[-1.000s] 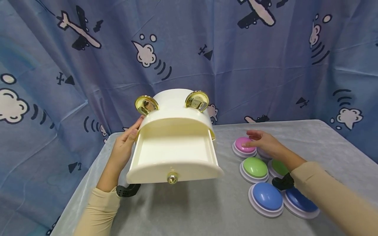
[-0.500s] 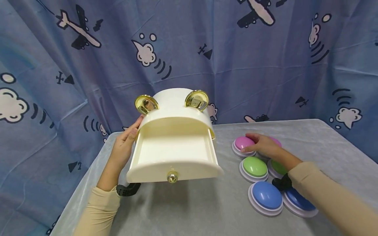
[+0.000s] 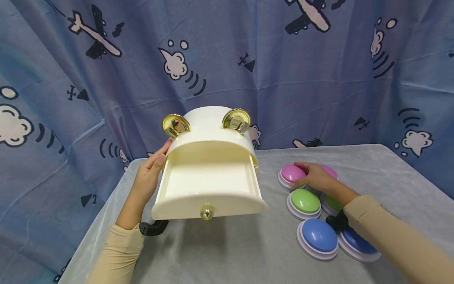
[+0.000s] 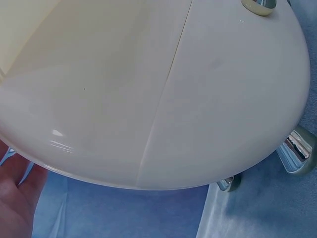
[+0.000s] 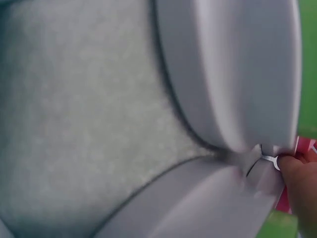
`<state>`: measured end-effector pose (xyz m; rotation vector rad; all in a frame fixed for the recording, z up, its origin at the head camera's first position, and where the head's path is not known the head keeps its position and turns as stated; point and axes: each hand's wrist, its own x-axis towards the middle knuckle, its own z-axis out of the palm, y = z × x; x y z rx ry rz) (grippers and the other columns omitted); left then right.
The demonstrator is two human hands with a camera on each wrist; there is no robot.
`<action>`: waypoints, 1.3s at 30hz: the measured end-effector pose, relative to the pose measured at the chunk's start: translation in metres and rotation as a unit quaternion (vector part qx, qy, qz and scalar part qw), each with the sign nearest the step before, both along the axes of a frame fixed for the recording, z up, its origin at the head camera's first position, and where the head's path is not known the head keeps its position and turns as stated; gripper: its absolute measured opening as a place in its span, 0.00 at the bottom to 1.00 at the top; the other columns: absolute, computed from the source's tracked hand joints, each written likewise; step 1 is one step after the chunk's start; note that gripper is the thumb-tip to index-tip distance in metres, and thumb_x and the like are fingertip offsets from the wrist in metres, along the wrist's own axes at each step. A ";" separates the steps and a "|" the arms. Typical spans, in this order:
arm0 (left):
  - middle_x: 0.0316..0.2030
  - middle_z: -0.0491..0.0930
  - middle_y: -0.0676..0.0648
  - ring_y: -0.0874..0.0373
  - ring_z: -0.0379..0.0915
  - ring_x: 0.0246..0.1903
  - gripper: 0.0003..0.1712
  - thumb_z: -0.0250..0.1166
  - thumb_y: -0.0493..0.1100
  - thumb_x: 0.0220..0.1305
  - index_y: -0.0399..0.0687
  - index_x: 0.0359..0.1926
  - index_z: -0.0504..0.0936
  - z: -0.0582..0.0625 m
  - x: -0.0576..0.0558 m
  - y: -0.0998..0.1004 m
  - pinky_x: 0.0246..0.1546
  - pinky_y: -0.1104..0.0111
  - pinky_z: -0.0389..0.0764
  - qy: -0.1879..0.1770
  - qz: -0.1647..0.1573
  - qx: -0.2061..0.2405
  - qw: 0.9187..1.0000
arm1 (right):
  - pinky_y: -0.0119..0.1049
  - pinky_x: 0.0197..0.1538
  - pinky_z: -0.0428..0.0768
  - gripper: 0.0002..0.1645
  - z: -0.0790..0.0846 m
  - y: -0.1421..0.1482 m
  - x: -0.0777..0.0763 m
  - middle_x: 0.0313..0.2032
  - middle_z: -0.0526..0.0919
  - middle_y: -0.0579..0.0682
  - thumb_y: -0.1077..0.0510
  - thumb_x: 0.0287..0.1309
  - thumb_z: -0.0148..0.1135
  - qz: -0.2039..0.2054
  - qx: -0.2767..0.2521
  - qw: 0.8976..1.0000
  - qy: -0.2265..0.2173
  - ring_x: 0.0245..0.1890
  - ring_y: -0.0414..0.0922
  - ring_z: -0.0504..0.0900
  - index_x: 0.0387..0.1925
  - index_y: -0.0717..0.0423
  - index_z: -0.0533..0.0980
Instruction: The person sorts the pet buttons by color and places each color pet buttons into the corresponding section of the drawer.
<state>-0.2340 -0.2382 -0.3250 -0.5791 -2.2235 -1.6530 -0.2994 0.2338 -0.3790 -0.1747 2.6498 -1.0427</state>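
My right hand (image 3: pixel 315 177) curls round the left pink button (image 3: pixel 291 172)!
Leftward, mid-frame, my left hand (image 3: pixel 148 175) holds the white box (image 3: pixel 210 135).

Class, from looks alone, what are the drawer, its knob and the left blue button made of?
Drawer: probably plastic, glossy; smooth, with soft highlights.
Knob: gold-coloured, mirror-shiny; metal or plated plastic, given bright reflections.
Left blue button: likely plastic; even colour, glossy sheen.

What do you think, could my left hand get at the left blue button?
Probably not: the left hand holds the white box from the left, and the open drawer sits between that hand and the left blue button.
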 end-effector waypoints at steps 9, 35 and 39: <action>0.75 0.59 0.43 0.71 0.57 0.72 0.28 0.42 0.49 0.81 0.40 0.73 0.63 -0.002 0.000 0.000 0.68 0.85 0.60 -0.005 -0.004 0.001 1.000 | 0.62 0.70 0.67 0.58 -0.003 -0.003 0.003 0.70 0.62 0.72 0.45 0.53 0.74 -0.008 0.008 1.000 0.026 0.68 0.67 0.64 0.74 0.67 0.54; 0.75 0.58 0.42 0.73 0.56 0.71 0.29 0.42 0.49 0.81 0.39 0.73 0.63 -0.001 0.001 0.000 0.68 0.86 0.59 -0.003 0.001 -0.002 1.000 | 0.63 0.73 0.60 0.52 0.012 0.000 0.000 0.73 0.59 0.69 0.45 0.59 0.68 0.013 -0.037 0.999 0.011 0.73 0.67 0.58 0.74 0.65 0.56; 0.75 0.58 0.42 0.72 0.56 0.72 0.29 0.42 0.49 0.81 0.39 0.73 0.62 -0.001 0.000 -0.001 0.68 0.86 0.60 0.001 -0.004 -0.001 1.000 | 0.63 0.72 0.62 0.54 0.007 -0.005 -0.003 0.72 0.59 0.72 0.45 0.59 0.69 0.037 -0.020 0.999 0.002 0.72 0.68 0.59 0.74 0.68 0.54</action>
